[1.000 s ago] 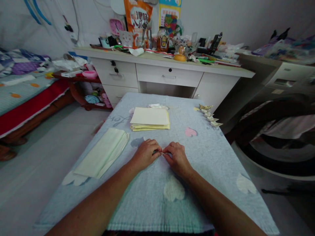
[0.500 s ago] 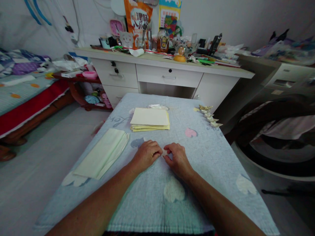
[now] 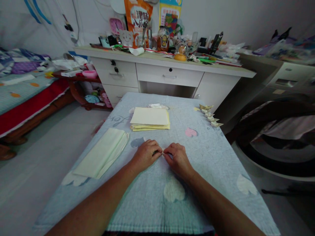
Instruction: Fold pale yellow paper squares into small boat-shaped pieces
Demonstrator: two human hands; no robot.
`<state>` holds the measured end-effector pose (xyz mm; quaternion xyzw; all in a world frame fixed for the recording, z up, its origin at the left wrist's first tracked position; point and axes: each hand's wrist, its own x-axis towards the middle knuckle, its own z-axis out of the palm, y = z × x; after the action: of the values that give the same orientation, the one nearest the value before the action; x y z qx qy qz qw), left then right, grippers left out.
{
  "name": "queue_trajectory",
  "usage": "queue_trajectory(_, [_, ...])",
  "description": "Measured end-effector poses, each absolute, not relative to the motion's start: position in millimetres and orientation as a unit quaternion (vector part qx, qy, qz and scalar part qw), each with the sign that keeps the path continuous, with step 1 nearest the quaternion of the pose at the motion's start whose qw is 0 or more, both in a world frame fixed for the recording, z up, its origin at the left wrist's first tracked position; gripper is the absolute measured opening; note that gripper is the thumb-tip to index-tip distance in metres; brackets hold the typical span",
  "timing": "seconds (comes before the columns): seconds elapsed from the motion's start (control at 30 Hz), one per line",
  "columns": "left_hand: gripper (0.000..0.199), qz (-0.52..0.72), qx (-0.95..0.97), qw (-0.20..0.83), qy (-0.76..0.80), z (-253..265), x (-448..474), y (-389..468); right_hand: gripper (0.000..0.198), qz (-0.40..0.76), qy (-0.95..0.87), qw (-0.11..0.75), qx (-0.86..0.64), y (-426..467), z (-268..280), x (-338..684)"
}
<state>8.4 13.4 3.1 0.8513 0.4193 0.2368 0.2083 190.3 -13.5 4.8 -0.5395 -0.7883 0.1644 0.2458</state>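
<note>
Both hands meet over the middle of the cloth-covered table. My left hand is closed in a pinch on a small piece of folded paper. From the other side, my right hand pinches the same paper between thumb and fingers. Little of the paper shows; the fingertips hide most of it. Beyond the hands lies a stack of cream and yellow paper sheets. Left of my forearm is a folded pale green sheet. Several small folded paper boats stand in a row at the far right.
A white desk crowded with a jar, an orange bag and other items stands past the table. A bed is at the left. On the right is a washing machine. A crumpled white scrap lies behind the stack.
My right fingers have closed in on the small paper, and less of it shows between the hands. The left hand has hardly moved. The stack and boats are unchanged.
</note>
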Motion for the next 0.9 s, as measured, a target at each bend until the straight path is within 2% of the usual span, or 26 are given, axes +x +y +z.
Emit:
queue_trajectory(0.23, [0.013, 0.225, 0.854, 0.206, 0.422, 7.0, 12.0, 14.8, 0.011, 0.144, -0.795, 0.221, -0.546, -9.8, 4.4, 189.0])
queue_trajectory(0.4, [0.012, 0.226, 0.852, 0.209, 0.423, 7.0, 12.8, 16.7, 0.004, 0.161, -0.781, 0.235, -0.555, -9.0, 2.3, 188.8])
queue_trajectory(0.9, [0.010, 0.224, 0.827, 0.212, 0.471, 9.0, 10.6, 16.4, 0.011, 0.145, -0.787, 0.178, -0.573, -6.8, 8.3, 184.5])
